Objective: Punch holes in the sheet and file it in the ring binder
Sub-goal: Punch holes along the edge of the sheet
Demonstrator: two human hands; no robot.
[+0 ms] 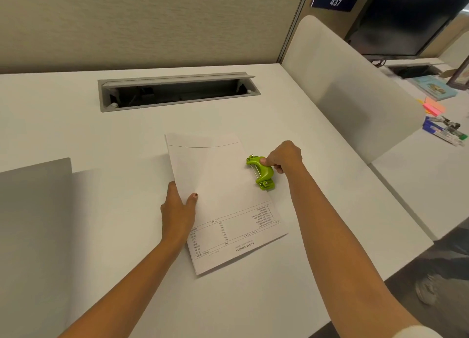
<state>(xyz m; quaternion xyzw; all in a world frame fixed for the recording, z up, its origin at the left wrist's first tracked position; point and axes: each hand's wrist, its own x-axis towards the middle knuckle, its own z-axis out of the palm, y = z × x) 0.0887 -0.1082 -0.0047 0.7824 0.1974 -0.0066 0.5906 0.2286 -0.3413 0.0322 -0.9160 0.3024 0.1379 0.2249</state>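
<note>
A white printed sheet [218,185] lies on the white desk [101,139], its text upside down toward me. My left hand [177,208] grips the sheet's left edge, thumb on top and fingers under it. A small green hole punch [261,171] sits at the sheet's right edge. My right hand [284,157] is closed around the punch's handle, thumb pressing on its top. A grey binder cover [33,210] lies flat at the left of the desk.
A grey cable tray [177,91] with its lid raised is set into the desk behind the sheet. A white divider panel [342,88] stands to the right. Beyond it are a monitor [406,17], sticky notes [434,106] and pens [444,130].
</note>
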